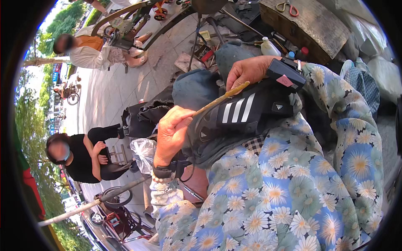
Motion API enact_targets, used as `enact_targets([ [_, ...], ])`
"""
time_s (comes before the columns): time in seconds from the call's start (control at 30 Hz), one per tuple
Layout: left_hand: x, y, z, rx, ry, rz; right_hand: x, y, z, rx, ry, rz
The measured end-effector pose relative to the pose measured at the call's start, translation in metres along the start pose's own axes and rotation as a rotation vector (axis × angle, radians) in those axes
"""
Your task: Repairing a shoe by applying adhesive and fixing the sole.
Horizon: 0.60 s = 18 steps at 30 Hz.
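So, your left hand (173, 133) is pinching a strip (222, 99) over the striped bag (268, 106), right hand (245, 74) unclear; slackening is risking a drop.

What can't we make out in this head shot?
Head view:
- Yellow strip: left end covered by fingers of the left hand.
- Right hand: fingertips partly behind the strip, grip unclear.
- Black machine: cut off by the upper edge.
- Plastic bag: contents hidden by its cloudy, creased film.
- Ground clutter: too small to identify.
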State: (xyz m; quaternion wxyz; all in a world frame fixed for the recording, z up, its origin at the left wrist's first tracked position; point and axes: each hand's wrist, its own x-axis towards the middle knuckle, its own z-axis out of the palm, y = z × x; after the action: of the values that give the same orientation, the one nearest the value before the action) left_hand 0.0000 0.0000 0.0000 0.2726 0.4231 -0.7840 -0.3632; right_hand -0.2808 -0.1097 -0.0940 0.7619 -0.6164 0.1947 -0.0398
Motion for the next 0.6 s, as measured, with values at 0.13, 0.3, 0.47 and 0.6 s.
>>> enact_targets([
  [0.13,0.004,-0.010,0.009,-0.018,-0.025,0.062,-0.010,-0.001,0.006,0.055,-0.019,-0.029],
  [0.3,0.003,-0.016,0.013,-0.020,-0.018,0.071,-0.012,0.000,0.007,0.115,-0.058,-0.025],
  [0.47,0.004,-0.020,0.016,-0.033,-0.051,0.071,-0.013,0.000,0.008,0.112,-0.019,0.036],
  [0.6,0.003,-0.022,0.017,-0.017,-0.054,0.069,-0.012,-0.001,0.008,0.068,-0.014,0.024],
])
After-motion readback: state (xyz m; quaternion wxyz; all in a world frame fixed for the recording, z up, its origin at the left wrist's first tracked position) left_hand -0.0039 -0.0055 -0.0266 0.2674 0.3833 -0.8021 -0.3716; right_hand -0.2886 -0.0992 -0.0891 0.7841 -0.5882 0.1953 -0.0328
